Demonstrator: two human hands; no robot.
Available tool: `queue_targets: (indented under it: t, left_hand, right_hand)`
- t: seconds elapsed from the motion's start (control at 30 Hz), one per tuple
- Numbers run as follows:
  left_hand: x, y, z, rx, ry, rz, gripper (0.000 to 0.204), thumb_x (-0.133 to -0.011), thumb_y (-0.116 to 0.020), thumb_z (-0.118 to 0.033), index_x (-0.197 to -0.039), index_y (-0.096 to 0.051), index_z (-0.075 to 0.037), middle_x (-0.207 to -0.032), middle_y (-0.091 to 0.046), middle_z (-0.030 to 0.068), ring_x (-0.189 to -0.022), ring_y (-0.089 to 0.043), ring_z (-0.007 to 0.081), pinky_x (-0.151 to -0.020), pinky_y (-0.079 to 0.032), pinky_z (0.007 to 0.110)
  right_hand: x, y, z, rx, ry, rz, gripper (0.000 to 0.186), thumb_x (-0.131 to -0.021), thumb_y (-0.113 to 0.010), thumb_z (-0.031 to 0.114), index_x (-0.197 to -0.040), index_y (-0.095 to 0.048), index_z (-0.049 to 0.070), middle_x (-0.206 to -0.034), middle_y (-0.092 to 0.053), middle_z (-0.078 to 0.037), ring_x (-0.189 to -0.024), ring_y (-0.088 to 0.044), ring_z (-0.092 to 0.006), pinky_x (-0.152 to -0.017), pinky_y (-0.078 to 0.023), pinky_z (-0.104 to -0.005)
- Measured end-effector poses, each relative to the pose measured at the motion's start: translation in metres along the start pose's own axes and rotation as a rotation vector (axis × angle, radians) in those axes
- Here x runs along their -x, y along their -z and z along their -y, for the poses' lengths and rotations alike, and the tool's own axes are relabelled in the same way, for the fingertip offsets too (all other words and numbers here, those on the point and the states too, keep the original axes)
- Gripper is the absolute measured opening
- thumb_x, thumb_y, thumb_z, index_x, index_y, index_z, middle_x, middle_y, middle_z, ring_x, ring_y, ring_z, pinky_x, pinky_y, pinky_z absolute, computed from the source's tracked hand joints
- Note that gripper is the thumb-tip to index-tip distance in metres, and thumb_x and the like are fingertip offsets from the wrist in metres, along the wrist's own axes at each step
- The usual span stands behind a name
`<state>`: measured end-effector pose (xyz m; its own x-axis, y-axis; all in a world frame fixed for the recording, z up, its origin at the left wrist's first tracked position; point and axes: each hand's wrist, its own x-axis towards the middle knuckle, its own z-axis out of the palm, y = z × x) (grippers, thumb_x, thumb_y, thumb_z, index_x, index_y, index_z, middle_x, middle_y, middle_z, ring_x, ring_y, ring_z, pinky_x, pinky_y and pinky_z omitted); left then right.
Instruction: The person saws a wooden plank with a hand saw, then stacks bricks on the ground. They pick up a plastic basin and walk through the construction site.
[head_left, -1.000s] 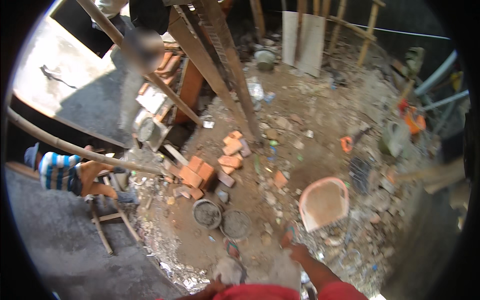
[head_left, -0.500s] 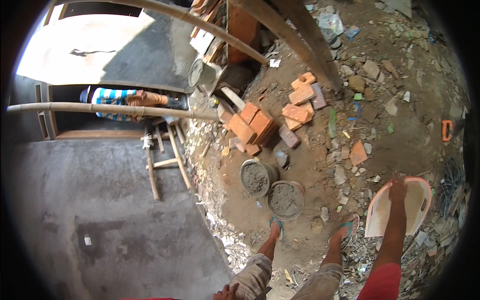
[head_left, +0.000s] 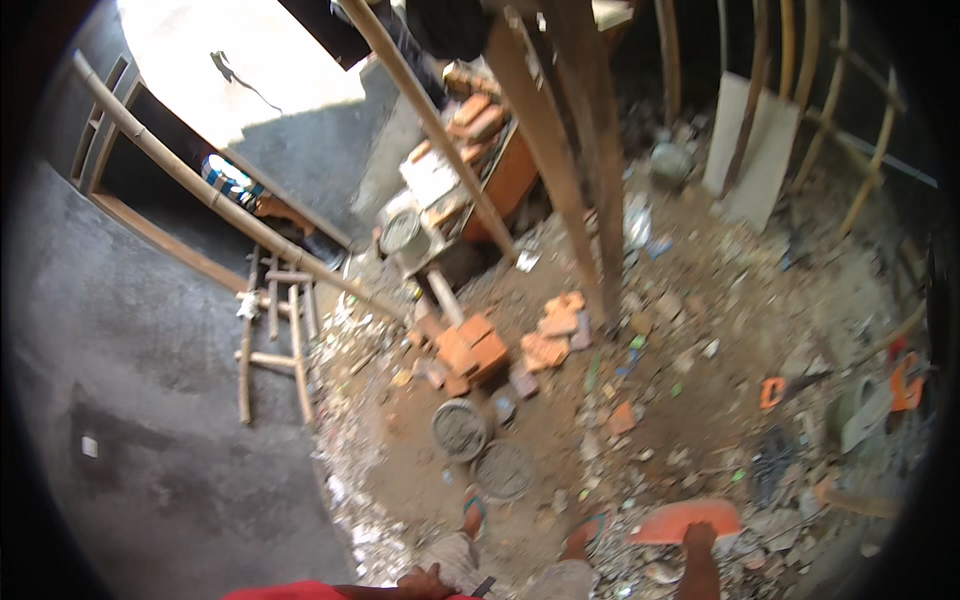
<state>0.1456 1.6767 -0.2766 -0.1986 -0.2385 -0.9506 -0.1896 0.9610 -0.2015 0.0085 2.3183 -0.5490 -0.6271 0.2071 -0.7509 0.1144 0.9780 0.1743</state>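
My right hand [head_left: 700,535] grips the edge of an orange curved panel [head_left: 665,523] low on the right, above the rubble. The panel is tilted, so mostly its orange side shows. Against my shorts at the lower middle rests my left hand [head_left: 426,582], empty, with its fingers apart. In front of my sandalled feet stand two buckets side by side, the left one [head_left: 435,432] and the right one [head_left: 533,474]. Both hold grey wet mortar [head_left: 503,468].
Stacked bricks [head_left: 472,352] and loose bricks [head_left: 550,335] lie beyond the buckets. Bamboo poles [head_left: 230,225] and wooden posts [head_left: 598,180] slant across. A ladder [head_left: 298,355] leans left, near a person [head_left: 232,178] in a striped shirt. Right lie an orange-handled saw [head_left: 772,392] and wire [head_left: 772,465].
The view has swung up and to the right, with some blur. My right hand has tipped the panel from showing its pale broad face to a foreshortened orange side. My left hand stays at my shorts.
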Motion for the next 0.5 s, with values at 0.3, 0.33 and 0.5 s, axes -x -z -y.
queue_targets:
  t: [0.3,0.33,0.5]
  left_hand:
    - [-0.104,0.132,-0.027,-0.055,-0.328,-0.037,0.083,-0.084,-0.062,-0.070,-0.147,-0.058,-0.018,-0.155,-0.049,0.0181,-0.139,-0.050,0.0404,-0.113,-0.042,0.048]
    - [-0.081,0.149,-0.026,-0.052,-0.348,-0.039,0.089,-0.081,-0.064,-0.075,-0.148,-0.057,-0.017,-0.152,-0.054,0.0182,-0.137,-0.054,0.0383,-0.115,-0.042,0.043]
    - [-0.111,0.213,0.026,-0.184,-0.878,-0.203,0.055,-0.091,-0.064,-0.057,-0.128,-0.073,-0.018,-0.133,-0.070,0.0124,-0.122,-0.066,0.0316,-0.103,-0.050,0.044]
  right_hand:
    - [0.202,0.098,0.003,-0.439,-0.274,-0.340,0.047,-0.083,-0.078,0.044,-0.114,-0.073,0.010,-0.116,-0.073,-0.015,-0.112,-0.069,-0.0311,-0.088,-0.058,-0.0467]
    - [0.237,0.142,0.027,-0.502,-0.327,-0.260,0.051,-0.080,-0.081,0.044,-0.115,-0.072,0.008,-0.115,-0.073,-0.016,-0.110,-0.070,-0.0321,-0.088,-0.058,-0.0466]
    - [0.360,0.162,0.090,-0.609,-0.373,-0.508,0.058,-0.073,-0.084,0.035,-0.117,-0.068,0.000,-0.106,-0.073,-0.022,-0.100,-0.072,-0.0396,-0.086,-0.057,-0.0497]
